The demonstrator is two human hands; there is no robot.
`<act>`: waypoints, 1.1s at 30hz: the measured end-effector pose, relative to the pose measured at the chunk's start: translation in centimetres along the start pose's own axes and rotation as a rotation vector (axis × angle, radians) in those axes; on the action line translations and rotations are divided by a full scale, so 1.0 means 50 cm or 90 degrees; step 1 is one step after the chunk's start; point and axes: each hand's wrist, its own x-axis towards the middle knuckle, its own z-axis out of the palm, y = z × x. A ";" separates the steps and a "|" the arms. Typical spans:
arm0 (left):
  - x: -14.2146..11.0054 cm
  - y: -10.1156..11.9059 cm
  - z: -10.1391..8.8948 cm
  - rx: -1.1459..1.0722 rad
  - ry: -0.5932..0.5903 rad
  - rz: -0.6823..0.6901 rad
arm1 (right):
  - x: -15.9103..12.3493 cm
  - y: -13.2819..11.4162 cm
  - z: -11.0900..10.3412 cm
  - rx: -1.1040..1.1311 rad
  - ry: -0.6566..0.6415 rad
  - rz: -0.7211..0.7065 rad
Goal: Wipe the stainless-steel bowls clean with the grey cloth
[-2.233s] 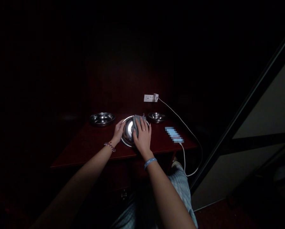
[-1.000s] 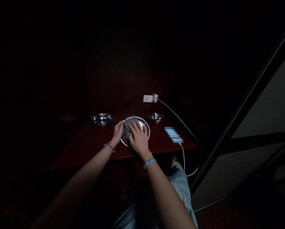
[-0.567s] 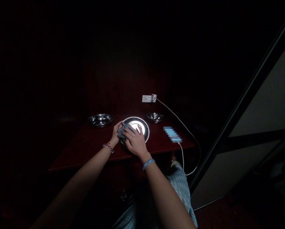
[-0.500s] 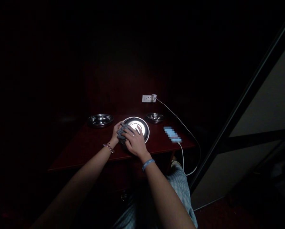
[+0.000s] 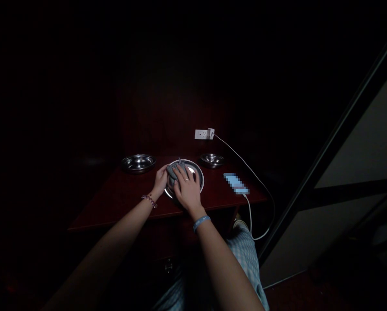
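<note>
While pinching a round, shiny metal dish (image 5: 192,165) by its rim in narrow grip of left hand (image 5: 161,179), pressing rumpled, textured grey cloth (image 5: 173,171) under spread right hand (image 5: 189,191), nearer centre than before.

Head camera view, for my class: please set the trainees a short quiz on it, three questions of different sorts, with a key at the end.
1. True or false: the right hand lies on a grey cloth that covers part of the middle metal dish.

2. Which wrist wears the blue band?
A) Left only
B) Right only
C) Both

3. Fill in: the white charger is plugged into a socket on the ____.

Key: 1 true; 2 B; 3 wall
</note>
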 end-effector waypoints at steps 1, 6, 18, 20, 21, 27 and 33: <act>0.000 0.000 0.001 0.000 -0.002 0.004 | 0.000 0.000 0.001 -0.001 0.008 0.014; 0.000 -0.001 0.007 -0.019 0.005 0.015 | -0.002 0.004 0.006 -0.004 0.047 0.078; 0.005 -0.008 0.000 0.011 0.018 0.007 | -0.007 0.008 0.000 -0.016 0.009 0.029; 0.004 -0.006 0.001 0.016 0.023 0.009 | -0.006 0.006 -0.006 -0.009 0.001 0.011; 0.004 -0.005 0.001 0.019 0.025 0.008 | -0.006 0.006 -0.009 -0.006 -0.002 0.004; 0.004 0.000 -0.002 0.014 0.022 -0.015 | -0.008 0.008 -0.014 0.040 -0.030 -0.068; 0.011 -0.009 -0.008 -0.008 -0.016 -0.023 | -0.012 0.007 -0.008 0.138 -0.074 -0.130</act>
